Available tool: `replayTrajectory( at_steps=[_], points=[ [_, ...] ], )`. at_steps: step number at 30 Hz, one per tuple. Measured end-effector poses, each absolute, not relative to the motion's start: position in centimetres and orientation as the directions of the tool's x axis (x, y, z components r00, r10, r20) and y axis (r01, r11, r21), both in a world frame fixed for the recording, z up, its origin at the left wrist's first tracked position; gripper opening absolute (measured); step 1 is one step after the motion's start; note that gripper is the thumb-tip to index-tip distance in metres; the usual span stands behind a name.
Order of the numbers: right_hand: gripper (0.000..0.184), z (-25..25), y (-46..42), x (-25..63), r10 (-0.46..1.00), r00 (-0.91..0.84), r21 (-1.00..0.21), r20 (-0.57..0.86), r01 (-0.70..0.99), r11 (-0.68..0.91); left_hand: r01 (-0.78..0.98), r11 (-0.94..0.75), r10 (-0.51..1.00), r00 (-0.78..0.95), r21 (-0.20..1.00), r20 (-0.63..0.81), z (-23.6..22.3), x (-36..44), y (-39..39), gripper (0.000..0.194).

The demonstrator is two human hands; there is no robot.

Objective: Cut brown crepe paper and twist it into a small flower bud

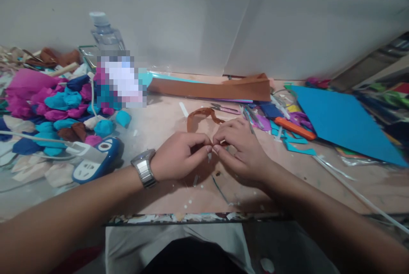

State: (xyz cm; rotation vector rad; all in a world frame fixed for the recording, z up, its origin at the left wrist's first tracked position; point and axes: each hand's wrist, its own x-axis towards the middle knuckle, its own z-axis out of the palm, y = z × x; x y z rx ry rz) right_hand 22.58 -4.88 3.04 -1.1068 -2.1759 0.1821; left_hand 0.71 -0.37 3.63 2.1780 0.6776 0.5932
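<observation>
A narrow brown strip, which looks like crinkled crepe paper (198,114), loops over the tabletop just beyond my hands. My left hand (179,157), with a metal watch (145,169) at the wrist, pinches the strip between thumb and forefinger. Right against it, my right hand (241,150) pinches the same strip, fingertips nearly touching the left ones. The bit between the fingertips is mostly hidden. Past the right hand lie small pink-handled snips (228,109) and an orange utility knife (295,128).
Pink, blue and brown paper bundles (64,99) crowd the left, beside a blue-white power strip (96,161) and a clear bottle (107,35). A folded brown sheet (211,89) lies along the wall. Blue sheet (348,122) and scraps cover the right. The table's front edge (179,218) is near.
</observation>
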Motion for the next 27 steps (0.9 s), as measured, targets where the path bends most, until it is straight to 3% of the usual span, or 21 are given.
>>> replayTrajectory(
  at_steps=[3, 9, 17, 27],
  points=[
    [0.005, 2.93, -4.89, 22.52, 0.765, -0.413, -0.408, 0.494, 0.667, 0.624, 0.294, -0.611, 0.622, 0.752, 0.735, 0.216, 3.59, 0.72, -0.38, 0.023],
    [0.004, 2.80, -4.78, 22.61, 0.779, -0.354, -0.424, 0.518, 0.685, 0.593, 0.265, -0.476, 0.636, 0.763, 0.838, 0.120, 3.48, 0.71, -0.26, 0.027],
    [0.004, 2.92, -4.79, 22.67, 0.775, -0.363, -0.425, 0.517, 0.678, 0.600, 0.245, -0.396, 0.655, 0.751, 0.885, 0.085, 3.40, 0.93, -0.32, 0.027],
    [0.006, 3.35, -5.00, 22.53, 0.754, -0.389, -0.425, 0.529, 0.648, 0.633, 0.240, -0.602, 0.635, 0.722, 0.762, 0.275, 3.11, 0.60, -0.03, 0.023]
  ],
)
